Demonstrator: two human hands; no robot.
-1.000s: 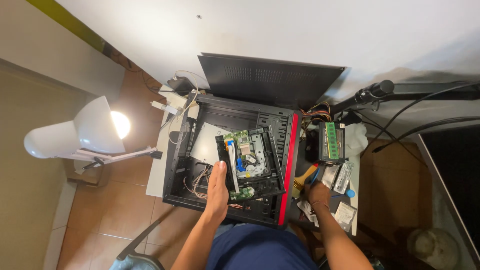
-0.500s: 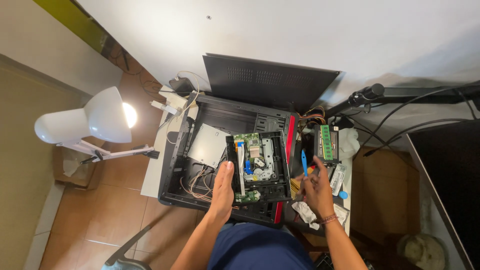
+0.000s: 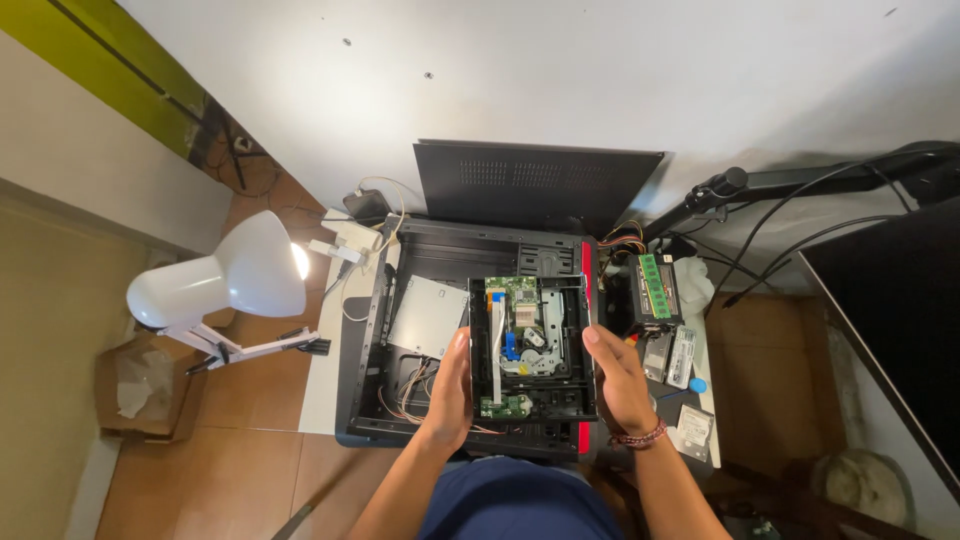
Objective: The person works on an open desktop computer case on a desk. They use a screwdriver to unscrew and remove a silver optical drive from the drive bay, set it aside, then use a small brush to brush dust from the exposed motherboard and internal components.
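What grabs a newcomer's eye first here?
The opened optical drive at centre, its green circuit boards bare, held between the left hand and right hand over the black computer case. Next the lit white desk lamp at left, then the green memory stick to the right of the case.

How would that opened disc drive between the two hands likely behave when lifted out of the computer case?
The disc drive looks like a stiff boxy frame, so it probably will not flex between the left hand and right hand. With its cover off, the circuit board and white ribbon cable lie exposed and seem fragile. Flat-sided, it is unlikely to roll in the computer case.
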